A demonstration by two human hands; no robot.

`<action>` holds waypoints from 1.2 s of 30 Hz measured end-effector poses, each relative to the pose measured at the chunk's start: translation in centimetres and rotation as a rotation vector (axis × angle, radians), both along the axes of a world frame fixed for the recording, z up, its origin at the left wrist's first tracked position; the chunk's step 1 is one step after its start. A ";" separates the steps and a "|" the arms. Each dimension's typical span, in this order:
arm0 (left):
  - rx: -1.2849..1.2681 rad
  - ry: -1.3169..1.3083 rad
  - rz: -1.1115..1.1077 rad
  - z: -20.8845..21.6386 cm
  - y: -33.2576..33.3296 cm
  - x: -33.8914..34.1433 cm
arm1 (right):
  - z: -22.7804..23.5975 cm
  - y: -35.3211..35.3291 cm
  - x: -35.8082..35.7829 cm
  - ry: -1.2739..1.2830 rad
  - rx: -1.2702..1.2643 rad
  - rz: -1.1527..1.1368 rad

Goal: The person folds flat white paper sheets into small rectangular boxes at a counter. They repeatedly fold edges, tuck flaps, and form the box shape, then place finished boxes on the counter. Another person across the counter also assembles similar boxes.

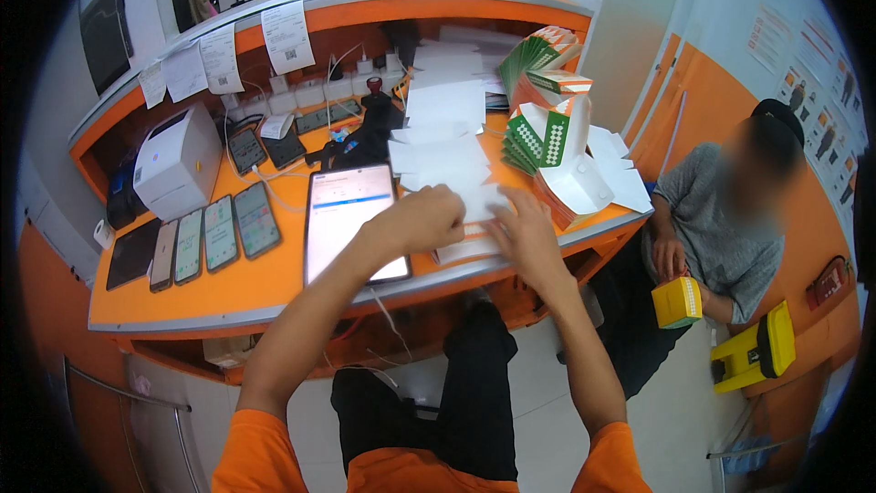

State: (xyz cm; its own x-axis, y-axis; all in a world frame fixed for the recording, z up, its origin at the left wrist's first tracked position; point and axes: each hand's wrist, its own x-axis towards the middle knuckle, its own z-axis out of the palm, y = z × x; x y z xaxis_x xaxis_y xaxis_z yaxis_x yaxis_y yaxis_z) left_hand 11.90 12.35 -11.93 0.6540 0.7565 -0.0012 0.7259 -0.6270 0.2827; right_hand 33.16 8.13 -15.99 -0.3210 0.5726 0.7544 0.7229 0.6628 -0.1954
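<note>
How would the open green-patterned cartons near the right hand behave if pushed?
The cartons are probably light, since their walls look thin. Their flaps may bend because they stick out. Being close to the desk's edge, the cartons might slide off.

Orange top point(415, 473), short sleeves point(258, 456) same orange; black trousers point(476, 393); forearms point(579, 338) bare.

No text is readable: print on the slips point(288, 36) far left, the tablet point(339, 219), phones point(220, 233) and posters point(769, 37) at right is too small or blurred.
</note>
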 end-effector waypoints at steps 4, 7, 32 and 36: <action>0.317 -0.258 0.057 1.3 0.3 -0.5 | -0.7 -1.7 -1.3 0.137 0.152 -0.049; 0.475 -0.389 0.076 3.3 1.0 -1.2 | -1.2 -1.3 -1.7 -0.091 -0.179 0.068; -0.497 -1.204 0.295 -16.6 -33.6 -1.0 | -13.6 -29.4 5.8 1.401 -1.369 -0.058; -1.595 -1.032 0.446 -20.5 -33.0 -1.7 | -15.4 -30.2 4.2 1.182 -1.487 0.003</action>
